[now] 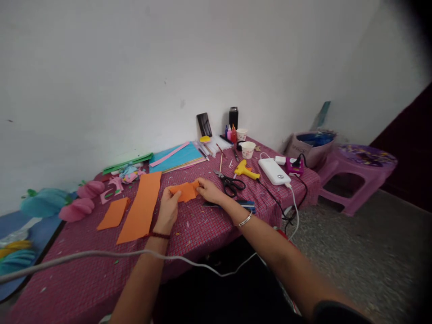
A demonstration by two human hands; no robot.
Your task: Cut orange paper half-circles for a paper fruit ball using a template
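Observation:
Between my two hands a small piece of orange paper with uneven edges is held just above the table. My left hand pinches its left end, thumb on top. At its right end, the fingers of my right hand are closed on the paper. Left of my left hand lie a long orange paper strip and a shorter orange piece. Black-handled scissors rest just beyond my right wrist. A blue box cutter lies partly under my right forearm.
A yellow glue gun, a white power bank and paper cups stand to the right. Blue paper sheets and scraps lie at the back. Pink and blue paper pumpkins sit left. A white cable crosses in front.

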